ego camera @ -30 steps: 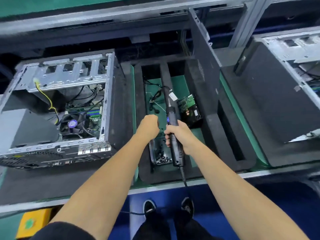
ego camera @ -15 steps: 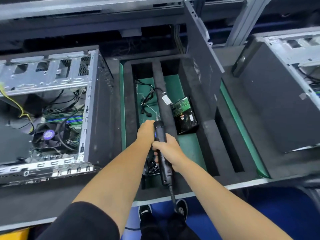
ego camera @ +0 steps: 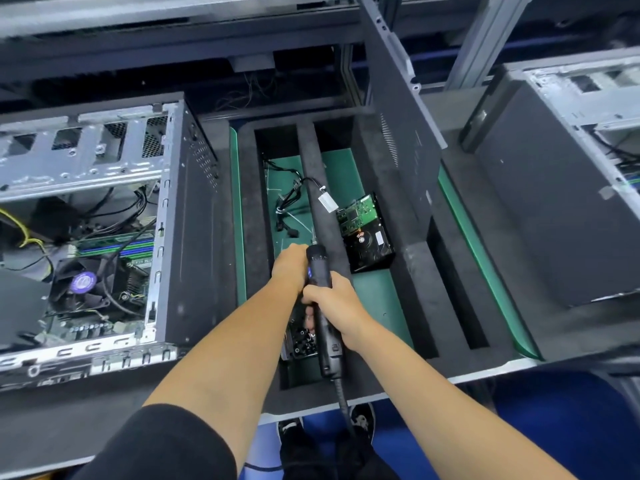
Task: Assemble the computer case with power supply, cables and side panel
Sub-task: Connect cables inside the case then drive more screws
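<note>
While the right hand [ego camera: 334, 303] grips a black corded electric screwdriver [ego camera: 323, 306] and the left hand [ego camera: 289, 266], fingers curled at its tip, holds something I cannot make out, the open grey steel computer case [ego camera: 104, 220] lies at nine o'clock.

A blue floor [ego camera: 554, 427] is seen along the bottom right. Grey metal framing [ego camera: 481, 39] rises at upper right, and a grey shelf edge [ego camera: 104, 15] spans the upper left.
</note>
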